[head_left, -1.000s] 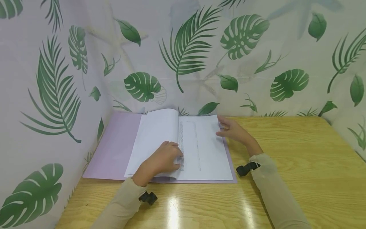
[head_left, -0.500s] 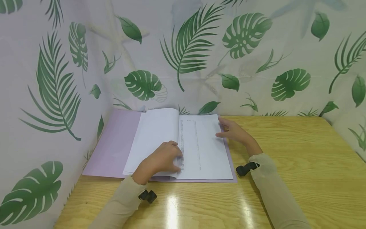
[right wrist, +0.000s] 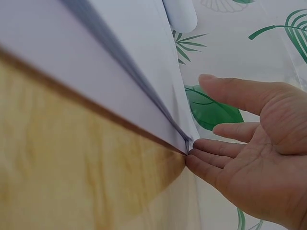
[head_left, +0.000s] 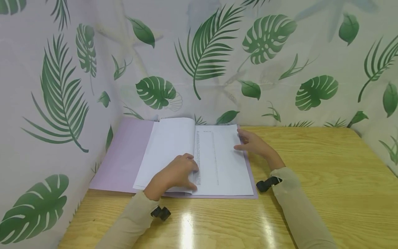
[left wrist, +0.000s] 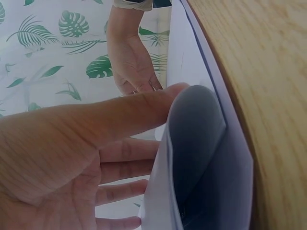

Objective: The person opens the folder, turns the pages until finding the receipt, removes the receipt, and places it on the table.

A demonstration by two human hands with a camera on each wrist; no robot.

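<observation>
A booklet with a lilac cover (head_left: 127, 155) lies spread on the table. Its turned white pages (head_left: 172, 135) bulge in a rounded fold at the middle, and the right-hand page (head_left: 228, 162) carries narrow columns of small print. My left hand (head_left: 177, 173) rests on the turned pages near the fold; in the left wrist view its thumb (left wrist: 139, 108) lies along the curled page (left wrist: 196, 124) and its extended fingers touch the paper. My right hand (head_left: 256, 143) is at the booklet's right edge, fingertips touching the page corner (right wrist: 189, 141) in the right wrist view, thumb held apart.
The booklet lies on a yellow wood-grain table (head_left: 326, 173). A white cloth with green leaf prints (head_left: 214, 52) hangs along the back and the left side, close to the booklet's far edge. A black wrist camera (head_left: 161, 213) sits on the left sleeve, another (head_left: 268, 184) on the right.
My left thumb has spread a little toward the booklet's near edge, away from the fingers. The right hand and the booklet stay almost where they were.
</observation>
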